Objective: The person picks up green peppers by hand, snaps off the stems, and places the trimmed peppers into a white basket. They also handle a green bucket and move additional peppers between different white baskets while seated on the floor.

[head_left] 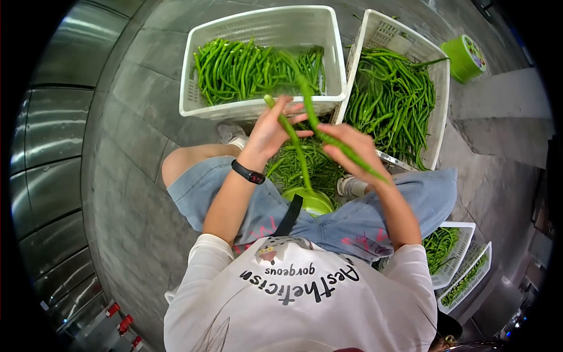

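Seen from the head camera: left hand [270, 134] half-curled, thumb and fingers pinching a slim green pepper [300, 158] that hangs over the lap. Right hand [352, 149] closed around a second long pepper [309, 102] that is smooth, glossy and slightly bent. Just ahead, two white perforated plastic crates [258, 23] heaped with the same pods. Between the knees, a round lime-green bowl [315, 202].

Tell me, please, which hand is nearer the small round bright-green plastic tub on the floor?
Right. The right hand, gripping a long green pepper, is towards the person from the tub and left of it; the left hand, holding a second pepper, is farther to the left.
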A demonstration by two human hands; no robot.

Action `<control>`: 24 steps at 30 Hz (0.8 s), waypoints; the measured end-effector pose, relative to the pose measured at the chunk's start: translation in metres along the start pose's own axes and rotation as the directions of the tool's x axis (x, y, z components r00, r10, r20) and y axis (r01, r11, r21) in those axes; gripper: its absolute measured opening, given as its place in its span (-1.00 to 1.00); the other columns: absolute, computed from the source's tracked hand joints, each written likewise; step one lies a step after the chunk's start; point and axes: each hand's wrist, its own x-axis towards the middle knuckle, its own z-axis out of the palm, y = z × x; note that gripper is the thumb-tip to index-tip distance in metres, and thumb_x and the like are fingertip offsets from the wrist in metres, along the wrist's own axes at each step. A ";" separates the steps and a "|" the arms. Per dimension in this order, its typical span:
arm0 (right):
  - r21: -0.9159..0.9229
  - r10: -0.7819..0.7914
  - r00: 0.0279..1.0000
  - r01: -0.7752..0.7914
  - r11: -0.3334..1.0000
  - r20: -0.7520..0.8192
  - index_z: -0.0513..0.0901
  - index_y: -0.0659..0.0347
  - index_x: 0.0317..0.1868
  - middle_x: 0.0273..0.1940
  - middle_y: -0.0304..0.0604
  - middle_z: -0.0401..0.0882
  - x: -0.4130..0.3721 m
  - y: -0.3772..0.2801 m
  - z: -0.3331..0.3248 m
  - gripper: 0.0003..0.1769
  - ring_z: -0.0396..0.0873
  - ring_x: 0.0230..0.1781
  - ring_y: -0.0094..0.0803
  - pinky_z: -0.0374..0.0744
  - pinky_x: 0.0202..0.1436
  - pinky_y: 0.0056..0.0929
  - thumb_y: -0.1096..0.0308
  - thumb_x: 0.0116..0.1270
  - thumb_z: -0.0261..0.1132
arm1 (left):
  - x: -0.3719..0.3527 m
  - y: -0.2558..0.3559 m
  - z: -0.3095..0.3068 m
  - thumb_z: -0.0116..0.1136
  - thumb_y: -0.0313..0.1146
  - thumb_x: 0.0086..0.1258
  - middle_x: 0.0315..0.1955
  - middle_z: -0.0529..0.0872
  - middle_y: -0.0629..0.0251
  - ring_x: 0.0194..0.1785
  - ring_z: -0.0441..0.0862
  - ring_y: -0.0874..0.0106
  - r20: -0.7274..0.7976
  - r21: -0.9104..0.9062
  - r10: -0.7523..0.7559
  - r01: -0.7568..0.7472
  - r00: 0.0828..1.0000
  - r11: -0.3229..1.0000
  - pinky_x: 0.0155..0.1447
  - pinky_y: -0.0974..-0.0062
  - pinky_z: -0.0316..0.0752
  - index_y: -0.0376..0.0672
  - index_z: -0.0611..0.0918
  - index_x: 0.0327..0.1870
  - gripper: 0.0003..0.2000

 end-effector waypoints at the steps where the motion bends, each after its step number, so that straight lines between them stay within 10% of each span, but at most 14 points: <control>1: -0.077 -0.094 0.993 0.099 0.992 0.069 0.51 0.20 0.15 -0.14 -0.04 0.59 -0.004 0.012 0.013 -0.55 0.60 -0.17 -0.22 0.55 -0.09 -0.38 0.44 0.23 0.30 | -0.004 0.004 0.008 -0.16 -0.12 0.53 -0.04 0.57 0.12 0.00 0.57 0.32 0.095 -0.052 0.053 -0.048 0.994 0.997 0.08 0.11 0.57 -0.18 0.39 0.12 -0.66; 4: -0.106 0.029 0.968 -0.003 0.994 0.248 0.45 0.18 0.20 -0.15 0.01 0.56 -0.010 0.006 0.027 -0.50 0.56 -0.16 -0.10 0.54 -0.08 -0.29 0.45 0.21 0.28 | -0.001 0.012 0.005 -0.16 -0.16 0.54 -0.02 0.58 0.12 -0.14 0.59 0.37 0.109 0.061 0.178 -0.186 0.978 0.981 0.01 0.23 0.58 -0.18 0.38 0.13 -0.67; 8: -0.137 0.038 0.996 -0.028 0.990 0.076 0.40 0.19 0.23 -0.19 -0.06 0.56 -0.007 0.026 0.023 -0.51 0.55 -0.29 -0.24 0.54 -0.16 -0.38 0.50 0.27 0.19 | 0.000 0.007 -0.002 -0.05 -0.24 0.51 -0.15 0.60 0.19 -0.33 0.50 0.50 0.190 0.232 0.299 -0.338 0.935 0.912 -0.27 0.50 0.45 -0.20 0.41 0.04 -0.75; 11: 0.472 0.389 0.921 -0.339 0.814 -0.011 0.43 0.24 0.17 -0.33 -0.28 0.53 0.002 0.029 0.009 -0.62 0.43 -0.41 -0.69 0.45 -0.34 -0.66 0.41 0.35 0.21 | -0.006 -0.009 0.010 0.06 -0.40 0.43 -0.32 0.63 0.26 -0.39 0.51 0.54 0.267 0.538 0.298 -0.398 0.917 0.743 -0.29 0.57 0.42 -0.21 0.42 -0.06 -0.83; 14: 0.512 0.391 0.915 -0.293 0.807 -0.094 0.52 0.32 -0.06 -0.42 -0.31 0.50 0.010 0.023 0.013 -0.77 0.45 -0.46 -0.66 0.43 -0.38 -0.66 0.37 0.36 0.23 | -0.017 -0.022 0.026 0.11 -0.40 0.39 -0.36 0.64 0.30 -0.40 0.50 0.60 0.470 0.713 0.321 -0.567 0.823 0.412 -0.28 0.64 0.42 -0.27 0.46 -0.10 -0.82; 17: 0.514 0.332 0.939 -0.243 0.822 -0.086 0.53 0.31 -0.17 -0.44 -0.31 0.51 0.005 0.034 0.012 -0.80 0.41 -0.51 -0.67 0.38 -0.44 -0.67 0.32 0.39 0.20 | -0.021 -0.021 0.028 0.12 -0.41 0.38 -0.36 0.67 0.26 -0.37 0.55 0.59 0.479 0.726 0.294 -0.562 0.827 0.396 -0.26 0.62 0.45 -0.30 0.49 -0.09 -0.81; 24: 0.907 0.451 0.878 -0.313 0.281 0.163 0.54 0.24 -0.27 -0.57 -0.34 0.40 -0.002 0.035 0.005 -0.80 0.23 -0.63 -0.69 0.19 -0.56 -0.66 0.26 0.41 0.19 | -0.023 -0.022 0.027 0.09 -0.46 0.36 -0.33 0.67 0.21 -0.27 0.67 0.44 0.504 0.678 0.305 -0.588 0.808 0.440 -0.17 0.53 0.50 -0.28 0.50 -0.05 -0.81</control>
